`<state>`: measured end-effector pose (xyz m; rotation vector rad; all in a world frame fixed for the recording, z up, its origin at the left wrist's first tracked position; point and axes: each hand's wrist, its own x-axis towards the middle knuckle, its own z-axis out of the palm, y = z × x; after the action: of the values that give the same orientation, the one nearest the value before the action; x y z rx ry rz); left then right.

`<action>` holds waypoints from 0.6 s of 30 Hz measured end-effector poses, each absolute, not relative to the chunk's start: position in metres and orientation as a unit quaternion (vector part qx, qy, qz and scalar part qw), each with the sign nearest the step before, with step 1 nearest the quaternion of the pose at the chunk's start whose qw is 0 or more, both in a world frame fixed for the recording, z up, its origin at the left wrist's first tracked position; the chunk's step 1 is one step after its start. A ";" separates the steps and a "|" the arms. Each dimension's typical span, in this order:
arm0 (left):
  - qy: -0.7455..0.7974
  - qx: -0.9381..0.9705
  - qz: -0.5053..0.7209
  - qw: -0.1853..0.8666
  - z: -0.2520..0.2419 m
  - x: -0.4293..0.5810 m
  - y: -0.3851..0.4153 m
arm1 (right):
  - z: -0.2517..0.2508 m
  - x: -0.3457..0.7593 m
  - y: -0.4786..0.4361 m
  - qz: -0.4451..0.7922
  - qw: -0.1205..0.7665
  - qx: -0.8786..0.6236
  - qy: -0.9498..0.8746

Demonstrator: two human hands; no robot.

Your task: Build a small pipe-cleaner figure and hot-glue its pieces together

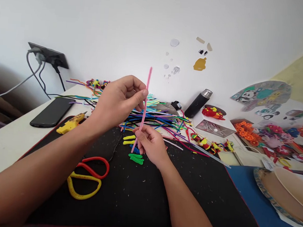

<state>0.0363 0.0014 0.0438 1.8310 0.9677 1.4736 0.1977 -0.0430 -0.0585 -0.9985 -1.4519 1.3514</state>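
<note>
pink pipe cleaner (144,109): near upright, over black mat (145,199) | left hand (124,97) pinching its upper part; right hand (151,144) pinching it lower down | likely light, bendy, hardly slippery; could kink; best hold: gentle pinch near either end

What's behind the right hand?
Blue pieces on the black mat peek out just left of the right hand, partly behind the pink stem. How far they run behind the hand, and whatever else lies there, is covered.
</note>
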 end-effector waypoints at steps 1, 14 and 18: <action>0.361 0.690 0.551 0.302 0.043 0.038 0.001 | -0.058 0.197 -0.044 0.542 0.438 -0.407 -0.590; 0.428 0.879 0.075 0.199 -0.015 0.032 0.037 | -0.044 0.226 -0.026 0.451 0.672 -0.424 -0.407; 0.418 0.895 -0.002 0.156 -0.039 0.052 0.029 | -0.045 0.226 -0.027 0.444 0.668 -0.422 -0.421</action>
<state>0.0518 0.0287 -0.0390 2.5635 1.1972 -0.0052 0.2260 -0.0266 -0.0446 -0.9527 -0.9496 1.0020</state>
